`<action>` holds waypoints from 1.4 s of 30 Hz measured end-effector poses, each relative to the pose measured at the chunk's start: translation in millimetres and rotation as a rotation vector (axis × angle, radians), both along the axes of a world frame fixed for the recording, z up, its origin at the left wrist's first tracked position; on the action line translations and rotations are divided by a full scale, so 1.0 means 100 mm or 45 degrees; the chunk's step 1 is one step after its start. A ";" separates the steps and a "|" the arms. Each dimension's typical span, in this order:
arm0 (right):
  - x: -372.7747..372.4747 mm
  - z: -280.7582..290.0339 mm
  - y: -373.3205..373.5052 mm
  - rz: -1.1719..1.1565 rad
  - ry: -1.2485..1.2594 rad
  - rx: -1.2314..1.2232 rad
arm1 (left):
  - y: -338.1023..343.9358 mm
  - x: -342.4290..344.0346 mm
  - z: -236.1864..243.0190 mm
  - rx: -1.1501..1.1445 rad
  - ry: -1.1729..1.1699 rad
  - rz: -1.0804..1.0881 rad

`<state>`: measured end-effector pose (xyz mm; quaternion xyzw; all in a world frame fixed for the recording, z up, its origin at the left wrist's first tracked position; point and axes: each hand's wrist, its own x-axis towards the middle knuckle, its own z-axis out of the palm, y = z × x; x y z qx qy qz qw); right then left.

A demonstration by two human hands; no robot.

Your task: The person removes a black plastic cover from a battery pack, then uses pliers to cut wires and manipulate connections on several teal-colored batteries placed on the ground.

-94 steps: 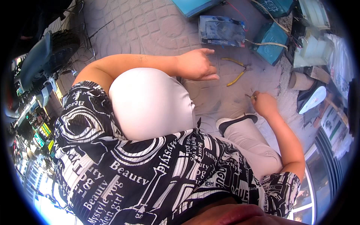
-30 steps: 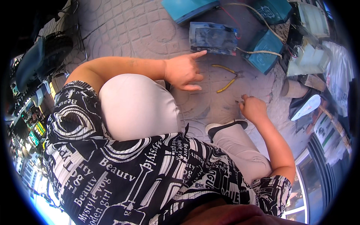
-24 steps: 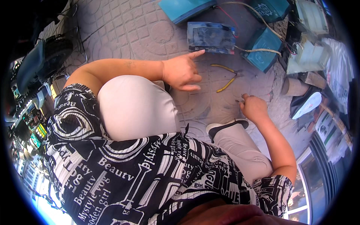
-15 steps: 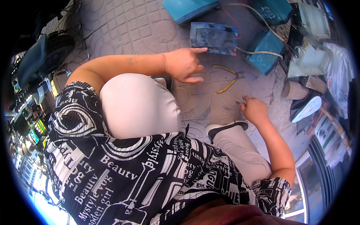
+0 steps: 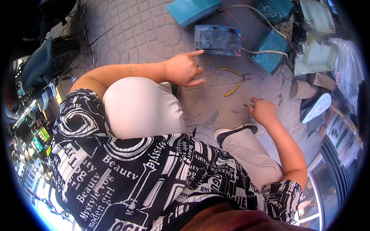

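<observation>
My left hand (image 5: 184, 69) is open, with the index finger stretched out and the thumb apart. That fingertip is at the near left corner of a grimy blue-black battery-like block (image 5: 218, 40); whether it touches cannot be told. Below the block lie pliers with yellow handles (image 5: 232, 81), jaws to the right and handles spread. To their lower right hangs my right hand (image 5: 263, 111), its fingers curled. A small dark bit shows at its fingertips, too small to name.
Teal boxes (image 5: 269, 52) with pale cables and a red wire surround the block. Whitish translucent cases (image 5: 315, 57), a clear plastic bag (image 5: 347, 73) and a brown cylinder (image 5: 302, 89) are at the right. Parked two-wheelers (image 5: 42, 57) stand at the left on patterned paving (image 5: 127, 34).
My left hand has drawn back slightly to the left, so its index fingertip now reaches only the block's corner. The right hand and the pliers stay nearly as they were.
</observation>
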<state>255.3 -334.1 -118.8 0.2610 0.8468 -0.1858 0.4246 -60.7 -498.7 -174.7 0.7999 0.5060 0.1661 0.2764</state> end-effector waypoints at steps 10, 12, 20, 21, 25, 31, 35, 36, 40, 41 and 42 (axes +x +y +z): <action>0.06 -0.03 0.01 -0.029 -0.064 -0.012 | 0.01 0.03 -0.07 0.000 -0.029 0.011; 0.06 -0.03 0.01 -0.026 -0.062 -0.012 | -0.01 0.03 -0.06 -0.006 -0.028 0.015; 0.13 -0.07 -0.01 -0.032 0.006 -0.005 | 0.01 0.04 -0.05 -0.011 -0.023 0.016; 0.15 -0.08 -0.01 -0.023 0.032 0.003 | 0.02 0.04 -0.05 -0.013 -0.012 0.013; 0.21 -0.13 0.00 -0.001 0.069 0.015 | 0.02 0.07 -0.09 0.002 0.052 0.006; 0.15 -0.14 -0.02 -0.016 0.006 0.037 | -0.06 0.12 -0.23 -0.021 0.065 -0.004; 0.11 -0.17 -0.03 -0.022 -0.114 0.024 | -0.09 0.13 -0.29 -0.005 0.086 -0.013; 0.10 -0.18 -0.03 -0.024 -0.115 0.028 | -0.10 0.14 -0.30 -0.001 0.086 -0.010; 0.07 -0.16 -0.02 0.015 -0.136 0.022 | -0.13 0.16 -0.32 0.026 0.087 -0.005; 0.08 -0.16 -0.02 0.009 -0.103 0.028 | -0.14 0.17 -0.33 0.030 0.090 -0.003; 0.10 -0.17 -0.03 0.004 -0.070 0.036 | -0.14 0.17 -0.33 0.031 0.097 -0.010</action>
